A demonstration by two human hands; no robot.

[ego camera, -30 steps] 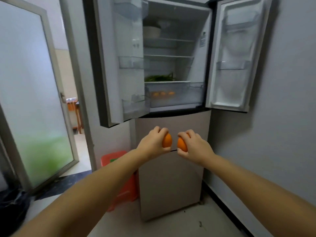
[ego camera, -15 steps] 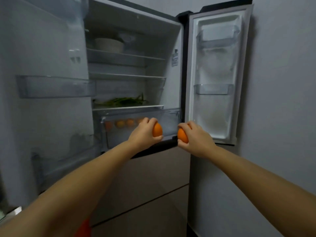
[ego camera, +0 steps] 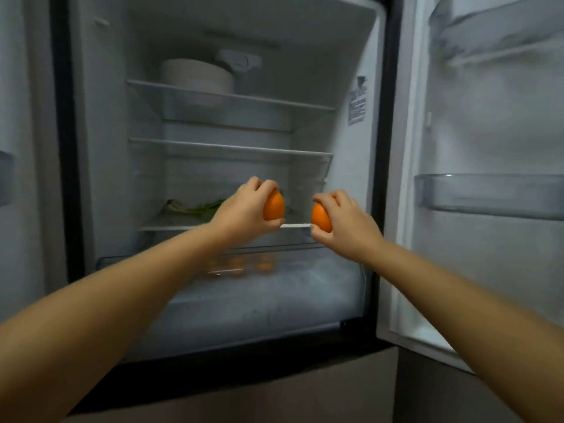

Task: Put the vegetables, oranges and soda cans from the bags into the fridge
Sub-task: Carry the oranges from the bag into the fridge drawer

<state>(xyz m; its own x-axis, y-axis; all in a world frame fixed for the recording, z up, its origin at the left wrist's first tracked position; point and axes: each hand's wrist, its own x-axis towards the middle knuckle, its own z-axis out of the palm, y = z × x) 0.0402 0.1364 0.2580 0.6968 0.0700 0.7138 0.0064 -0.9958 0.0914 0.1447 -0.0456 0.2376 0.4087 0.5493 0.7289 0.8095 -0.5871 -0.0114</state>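
Note:
The fridge (ego camera: 357, 56) stands open right in front of me. My left hand (ego camera: 241, 209) grips an orange (ego camera: 273, 206), and my right hand (ego camera: 345, 219) grips a second orange (ego camera: 321, 218). Both hands are held side by side, a little apart, in front of the lowest glass shelf (ego camera: 171, 228). Green vegetables (ego camera: 198, 207) lie on that shelf behind my left hand. Below it the clear crisper drawer (ego camera: 320, 279) holds several oranges (ego camera: 238, 265), seen blurred through its front.
A stack of white bowls (ego camera: 197, 76) sits on the top shelf. The middle shelf (ego camera: 232, 149) carries nothing. The open right door (ego camera: 488, 148) has a clear bin (ego camera: 488, 195). The left door (ego camera: 18, 148) stands open at the frame's left edge.
I have come much closer to the fridge, so its inside now fills the view. Both hands, each still holding its orange, have risen from the drawer front to the lowest shelf's height.

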